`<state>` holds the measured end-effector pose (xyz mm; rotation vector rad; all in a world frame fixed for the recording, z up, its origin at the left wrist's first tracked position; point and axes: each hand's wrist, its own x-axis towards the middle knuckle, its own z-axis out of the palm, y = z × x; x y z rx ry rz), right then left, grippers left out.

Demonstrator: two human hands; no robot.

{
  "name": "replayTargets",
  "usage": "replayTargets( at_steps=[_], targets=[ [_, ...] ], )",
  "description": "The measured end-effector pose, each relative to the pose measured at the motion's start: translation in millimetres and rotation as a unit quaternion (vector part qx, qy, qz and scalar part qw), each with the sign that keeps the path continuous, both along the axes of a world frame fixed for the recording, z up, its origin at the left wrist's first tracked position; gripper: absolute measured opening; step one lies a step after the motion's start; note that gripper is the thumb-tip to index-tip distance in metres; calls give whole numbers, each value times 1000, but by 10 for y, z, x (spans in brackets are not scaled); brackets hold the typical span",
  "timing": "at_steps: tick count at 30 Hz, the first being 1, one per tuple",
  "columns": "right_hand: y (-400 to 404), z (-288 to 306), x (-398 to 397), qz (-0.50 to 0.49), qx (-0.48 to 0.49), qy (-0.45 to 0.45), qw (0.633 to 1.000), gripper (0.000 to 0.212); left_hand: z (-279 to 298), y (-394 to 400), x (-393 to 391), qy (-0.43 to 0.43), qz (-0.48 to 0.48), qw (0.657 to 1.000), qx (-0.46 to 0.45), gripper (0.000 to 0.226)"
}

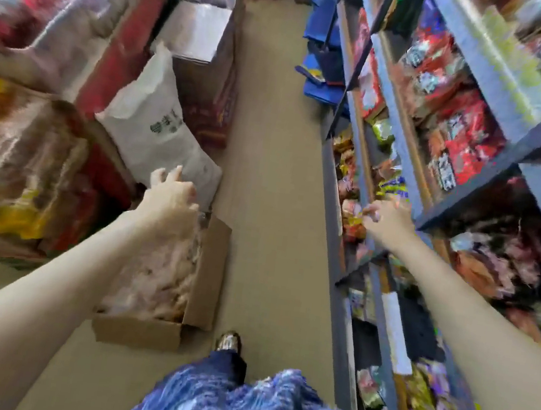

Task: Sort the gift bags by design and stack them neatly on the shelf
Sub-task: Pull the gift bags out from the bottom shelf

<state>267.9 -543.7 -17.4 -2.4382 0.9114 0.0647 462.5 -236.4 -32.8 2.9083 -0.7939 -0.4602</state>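
The view is blurred by motion. My left hand (171,191) hovers above the far end of an open cardboard box (206,279) on the floor, filled with pale pink wrapped bags (156,279); its fingers are loosely spread and hold nothing. My right hand (386,216) reaches to the grey metal shelf (400,173) on the right, fingers curled at the edge of colourful gift bags (355,216) stacked there. Whether it grips one is unclear. More red and patterned bags (451,125) fill the upper shelf levels.
A white sack (155,127) leans against cardboard cartons (200,44) on the left, beside wrapped red and yellow stock (22,144). Blue bags (319,60) lie on the floor further down the narrow aisle. My foot (229,340) stands beside the box.
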Motion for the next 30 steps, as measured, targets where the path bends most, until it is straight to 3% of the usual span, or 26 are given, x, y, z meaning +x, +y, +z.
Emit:
replayTargets(
  at_steps=[3, 6, 9, 13, 17, 23, 30],
  targets=[
    [-588, 261, 689, -56, -34, -50, 997, 16, 182, -677, 848, -10, 33, 998, -52, 34],
    [-1173, 367, 1423, -88, -58, -90, 990, 17, 256, -1523, 1559, -29, -22, 997, -62, 39],
    [-1768, 207, 2310, -56, -57, -95, 992, 14, 221, -2295, 2255, -60, -75, 994, -45, 42],
    [-2489, -19, 3538, -3, -49, -114, 992, 18, 138, -3041, 3317, -44, -57, 997, -19, 39],
    [-3130, -51, 4682, 37, -41, -102, 993, 21, 211, -3504, 4373, -26, 12, 999, -39, 34],
    [-3986, -84, 6464, 80, -17, -108, 991, 21, 65, -4275, 6110, -36, 39, 997, -54, 30],
    [-5182, -156, 8387, 49, -25, -51, 997, 25, 26, -5511, 8099, -18, -9, 999, -45, 33]
  ],
)
